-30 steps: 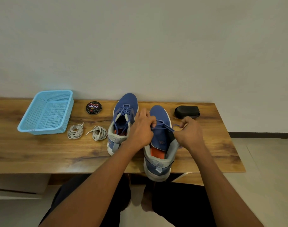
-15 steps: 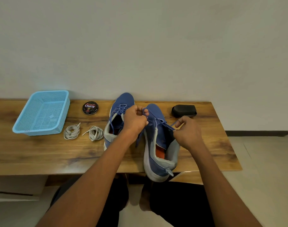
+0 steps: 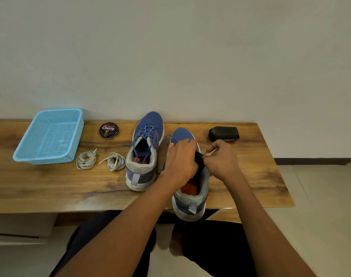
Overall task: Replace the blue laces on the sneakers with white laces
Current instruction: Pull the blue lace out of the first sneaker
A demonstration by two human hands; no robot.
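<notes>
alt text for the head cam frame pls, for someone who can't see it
A person's left hand and right hand work the blue lace out of the right-hand sneaker at the edge of a wooden table. Left of it stand the other laced sneaker, two coiled white laces, a polish tin and a blue basket.

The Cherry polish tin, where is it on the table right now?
In the head view, the polish tin sits near the table's back edge, left of centre, between the blue basket and the still-laced sneaker.
</notes>
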